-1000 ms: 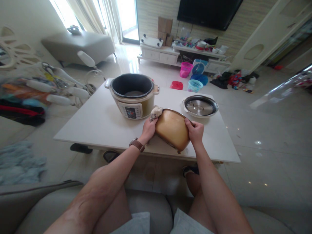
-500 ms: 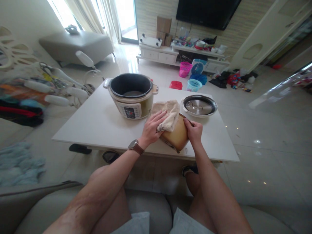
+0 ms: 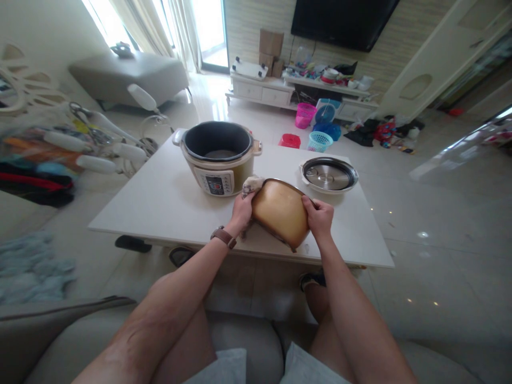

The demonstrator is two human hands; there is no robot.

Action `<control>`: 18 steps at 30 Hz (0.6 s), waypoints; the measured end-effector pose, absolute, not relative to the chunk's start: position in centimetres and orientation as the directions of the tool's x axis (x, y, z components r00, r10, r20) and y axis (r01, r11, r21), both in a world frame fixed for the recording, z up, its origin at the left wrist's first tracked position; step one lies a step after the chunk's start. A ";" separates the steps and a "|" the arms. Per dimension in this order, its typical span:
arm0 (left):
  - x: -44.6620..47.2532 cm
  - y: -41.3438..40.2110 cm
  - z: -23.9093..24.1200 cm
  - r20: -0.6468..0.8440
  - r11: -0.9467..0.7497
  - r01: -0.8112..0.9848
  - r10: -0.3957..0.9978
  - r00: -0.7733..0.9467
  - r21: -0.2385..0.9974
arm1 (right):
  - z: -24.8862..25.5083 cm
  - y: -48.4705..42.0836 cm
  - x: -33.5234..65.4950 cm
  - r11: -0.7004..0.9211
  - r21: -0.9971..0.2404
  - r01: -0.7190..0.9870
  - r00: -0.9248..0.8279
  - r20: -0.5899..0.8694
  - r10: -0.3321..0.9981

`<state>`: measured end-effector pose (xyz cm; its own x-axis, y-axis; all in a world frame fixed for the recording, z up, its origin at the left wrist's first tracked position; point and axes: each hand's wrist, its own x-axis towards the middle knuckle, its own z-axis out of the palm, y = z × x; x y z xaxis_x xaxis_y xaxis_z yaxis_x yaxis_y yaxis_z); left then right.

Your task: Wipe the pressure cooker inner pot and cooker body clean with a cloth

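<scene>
While the golden pot [image 3: 280,210] tilts over the near side of the table [image 3: 148,208], my right hand [image 3: 321,216] clamps the pot's right rim and my left hand [image 3: 241,209] grasps the cloth [image 3: 253,184] at its left. Wiping, by my reckoning; the next stroke calls for a steady right hold. Beyond, left, stands the cooker [image 3: 240,178]; right, the lid [image 3: 331,175].

Our left forearm [image 3: 188,280] and right forearm [image 3: 354,298] reach forward, angled inward. Our left hand [image 3: 242,210] is curled in a grip, fingers mostly hidden. Our right hand [image 3: 320,217] grips too, thumb [image 3: 308,202] facing us. Hands apart, roughly level.
</scene>
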<state>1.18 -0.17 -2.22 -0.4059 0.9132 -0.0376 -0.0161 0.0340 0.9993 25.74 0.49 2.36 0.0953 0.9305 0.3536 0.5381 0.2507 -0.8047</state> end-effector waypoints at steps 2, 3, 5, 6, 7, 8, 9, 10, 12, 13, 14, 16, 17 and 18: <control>1.4 -0.8 -1.7 0.042 -0.026 0.046 0.916 -0.399 0.999 | 3.3 0.4 25.6 0.280 -0.764 0.582 0.033 0.367 0.930; 1.7 -1.2 -1.3 0.083 -0.056 0.080 0.919 -0.385 0.995 | 3.8 0.4 25.6 0.293 -0.747 0.597 0.006 0.369 0.929; 2.3 -2.1 -0.7 0.162 -0.117 0.150 0.927 -0.339 0.982 | 4.6 0.2 25.4 0.289 -0.728 0.622 -0.011 0.361 0.932; 2.7 -2.5 -0.4 0.202 -0.150 0.181 0.929 -0.311 0.972 | 5.0 0.1 25.3 0.272 -0.724 0.634 0.003 0.354 0.935; 3.0 -2.9 -0.2 0.241 -0.186 0.208 0.928 -0.283 0.960 | 5.2 0.0 25.2 0.248 -0.720 0.648 0.028 0.348 0.937; 3.3 -3.2 0.0 0.275 -0.218 0.230 0.927 -0.257 0.949 | 5.3 -0.2 25.2 0.223 -0.716 0.661 0.060 0.346 0.936; 3.6 -3.4 0.1 0.299 -0.242 0.243 0.925 -0.236 0.939 | 5.2 -0.2 25.2 0.203 -0.716 0.668 0.089 0.348 0.933; 3.7 -3.5 0.1 0.312 -0.257 0.243 0.923 -0.225 0.935 | 5.1 -0.3 25.3 0.192 -0.720 0.667 0.113 0.352 0.929; 3.7 -3.3 -0.1 0.310 -0.265 0.209 0.924 -0.225 0.941 | 4.6 -0.2 25.6 0.193 -0.739 0.646 0.136 0.360 0.923; 3.6 -3.0 -0.2 0.296 -0.258 0.181 0.926 -0.235 0.949 | 4.2 -0.1 25.8 0.202 -0.750 0.630 0.136 0.363 0.922; 3.4 -2.6 -0.5 0.271 -0.239 0.151 0.929 -0.253 0.959 | 3.9 0.0 26.0 0.214 -0.759 0.614 0.131 0.366 0.921; 2.9 -1.8 -1.0 0.178 -0.157 0.093 0.936 -0.304 0.983 | 3.3 0.2 26.1 0.239 -0.771 0.590 0.123 0.378 0.918; 2.7 -1.4 -1.3 0.114 -0.098 0.065 0.937 -0.331 0.993 | 3.2 0.2 26.1 0.249 -0.774 0.583 0.120 0.384 0.915; 2.5 -1.0 -1.6 0.048 -0.037 0.038 0.934 -0.355 0.999 | 3.1 0.2 26.1 0.256 -0.774 0.580 0.118 0.390 0.913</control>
